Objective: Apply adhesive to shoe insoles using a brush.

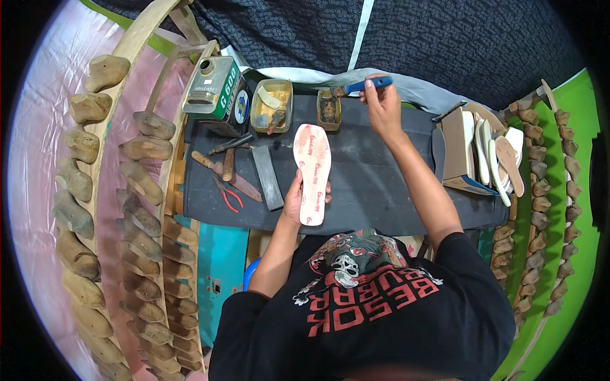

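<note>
My left hand (pixel 293 198) is closed around the lower part of a pale shoe insole (pixel 312 174) with red print, held upright over the front of the table. A pinkish patch shows near its top end. In my right hand (pixel 384 109), the fingers grip a paintbrush (pixel 370 84) by its blue handle, beyond and to the right of the insole. The brush's head points left, at the upper right rim of a small rectangular tub (pixel 338 118) with dark, crusted insides. Whether the bristles touch the tub I cannot tell.
A metal can (pixel 206 86) and a yellowish tub (pixel 290 101) stand at the back left. Red-handled pliers (pixel 230 198), a hammer (pixel 229 162) and a grey block (pixel 267 178) lie nearer. At right, a cardboard box (pixel 459 143) holds several soles. Wooden shoe lasts (pixel 76 178) line racks on both sides.
</note>
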Demonstrator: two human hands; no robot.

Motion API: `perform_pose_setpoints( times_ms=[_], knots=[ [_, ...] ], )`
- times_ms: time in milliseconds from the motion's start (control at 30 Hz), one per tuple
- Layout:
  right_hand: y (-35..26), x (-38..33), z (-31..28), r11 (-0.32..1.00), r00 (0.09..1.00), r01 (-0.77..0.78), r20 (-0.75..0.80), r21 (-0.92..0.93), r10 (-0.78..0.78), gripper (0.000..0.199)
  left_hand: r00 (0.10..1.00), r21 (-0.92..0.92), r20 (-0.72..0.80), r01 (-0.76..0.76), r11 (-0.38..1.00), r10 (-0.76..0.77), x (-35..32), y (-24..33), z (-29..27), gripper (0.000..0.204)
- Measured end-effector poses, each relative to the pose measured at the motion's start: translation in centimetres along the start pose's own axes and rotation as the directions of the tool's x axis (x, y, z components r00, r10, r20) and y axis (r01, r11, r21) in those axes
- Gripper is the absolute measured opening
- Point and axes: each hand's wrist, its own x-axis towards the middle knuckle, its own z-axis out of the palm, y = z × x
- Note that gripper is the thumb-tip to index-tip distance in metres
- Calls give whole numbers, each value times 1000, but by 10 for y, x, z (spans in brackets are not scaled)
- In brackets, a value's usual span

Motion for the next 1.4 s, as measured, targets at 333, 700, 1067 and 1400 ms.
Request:
perform_pose_setpoints(
  times_ms=[333,700,1067,1400],
  knots=[
    [-30,-17,6,939,929,-294,285,180,236,16,990,17,34,135,991,-136,12,-11,6,56],
    [-31,-25,2,971,914,-209,377,113,153,16,986,-17,46,161,987,-160,8,-5,15,58],
    [-64,-32,-14,995,871,-78,482,-56,95,17,990,-36,54,136,990,-134,9,-7,17,55],
    [-59,-36,-30,981,885,-189,441,55,146,16,987,-35,78,144,989,-141,12,-3,24,53]
  ],
)
